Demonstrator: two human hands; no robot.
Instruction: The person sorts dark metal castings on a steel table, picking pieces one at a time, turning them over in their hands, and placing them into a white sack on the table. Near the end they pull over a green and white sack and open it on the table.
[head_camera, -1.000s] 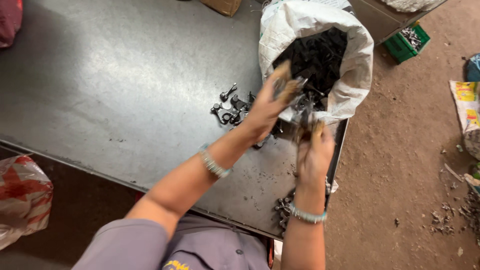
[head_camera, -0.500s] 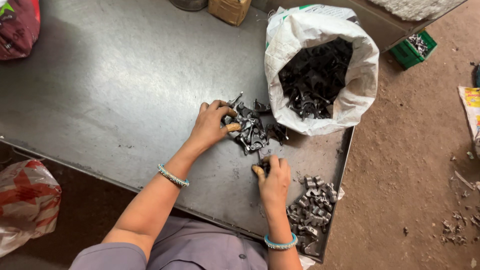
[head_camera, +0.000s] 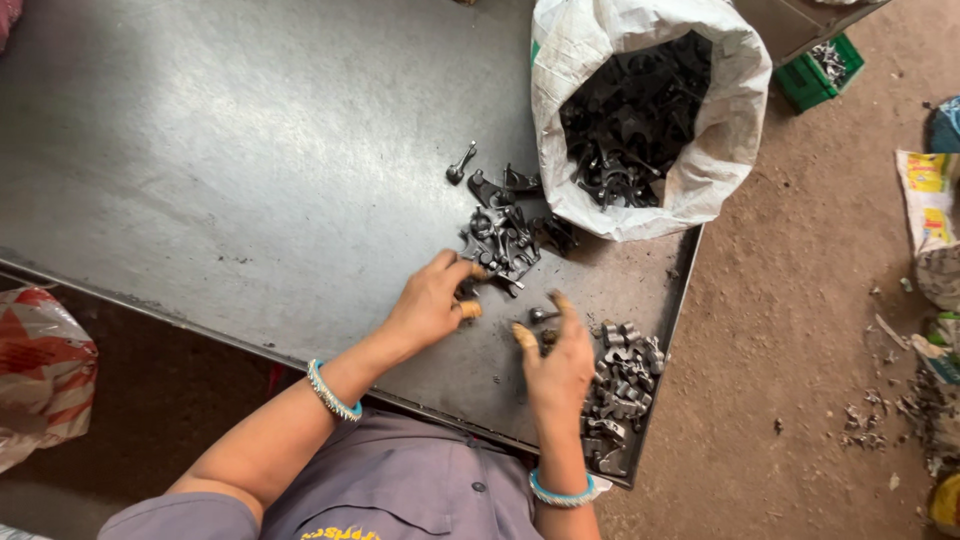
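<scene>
Our left hand (head_camera: 430, 305) pinched a dark metal part from the small black heap (head_camera: 500, 240) on the grey steel table (head_camera: 250, 170); our right hand (head_camera: 555, 360) hovered half-curled, fingers apart, beside the sorted pile (head_camera: 620, 390).

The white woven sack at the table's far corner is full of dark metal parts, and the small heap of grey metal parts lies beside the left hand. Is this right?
Not quite. The white woven sack does hold dark metal parts, but the small heap of grey metal parts lies beside the right hand, at the edge of the grey metal table. The left hand touches a different, darker cluster of parts. The head view shows this.
</scene>
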